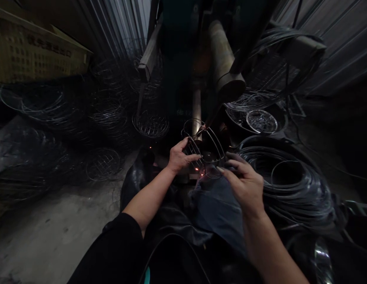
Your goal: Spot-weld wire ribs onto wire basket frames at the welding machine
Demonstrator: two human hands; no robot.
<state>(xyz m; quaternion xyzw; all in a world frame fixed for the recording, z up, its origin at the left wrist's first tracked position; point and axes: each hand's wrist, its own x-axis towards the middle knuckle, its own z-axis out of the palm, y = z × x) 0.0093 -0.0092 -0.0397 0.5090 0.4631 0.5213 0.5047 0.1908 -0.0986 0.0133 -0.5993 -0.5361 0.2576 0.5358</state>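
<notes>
A small round wire basket frame (218, 141), made of thin metal rings and crossbars, is held tilted below the machine's metal rod (197, 108). My left hand (178, 157) is closed on the frame's left side, thumb and fingers at its crossed wires. At the right edge of the rings, my right hand (245, 183) pinches the wire between thumb and fingers. A reddish glow shows where the upper ring meets the machine's dark tip. Several orange sparks fly below the frame, above my lap.
A thick metal cylinder (226, 59) juts from the machine overhead. Coiled wire (293, 189) fills a tub on my right, with a dark basin (285, 122) of metal parts behind it. Stacked wire grids (108, 114) and a yellow crate (38, 53) stand left.
</notes>
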